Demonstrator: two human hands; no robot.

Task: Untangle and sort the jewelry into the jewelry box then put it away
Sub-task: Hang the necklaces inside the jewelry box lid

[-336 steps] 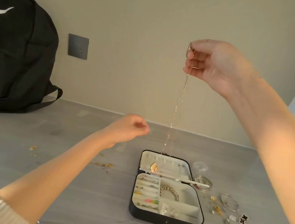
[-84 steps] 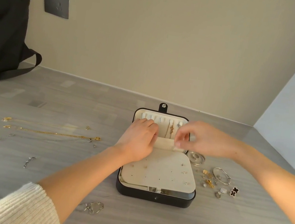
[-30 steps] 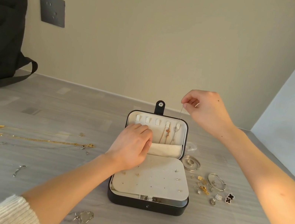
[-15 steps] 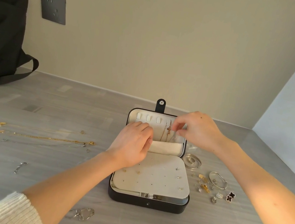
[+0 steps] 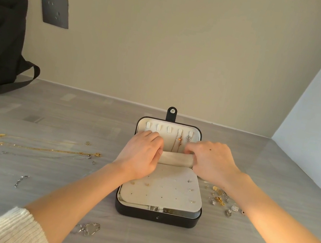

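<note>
The right hand (image 5: 212,161) has dropped to join the left hand (image 5: 141,154) at the jewelry box's (image 5: 156,216) lid pocket (image 5: 176,159); both sets of fingers (image 5: 190,147) pinch its rim. 2 necklaces (image 5: 179,143) hang hooked; tucking their tails seems next.

The jewelry box (image 5: 140,213) is black outside, cream inside. The chains (image 5: 48,149) are gold, the tabletop (image 5: 54,192) streaked grey, the sleeve (image 5: 10,227) ribbed white.

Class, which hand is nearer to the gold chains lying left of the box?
Left. The left hand grips the left end of the pocket in the box, toward the chains; the right hand grips its right end, farther off.
</note>
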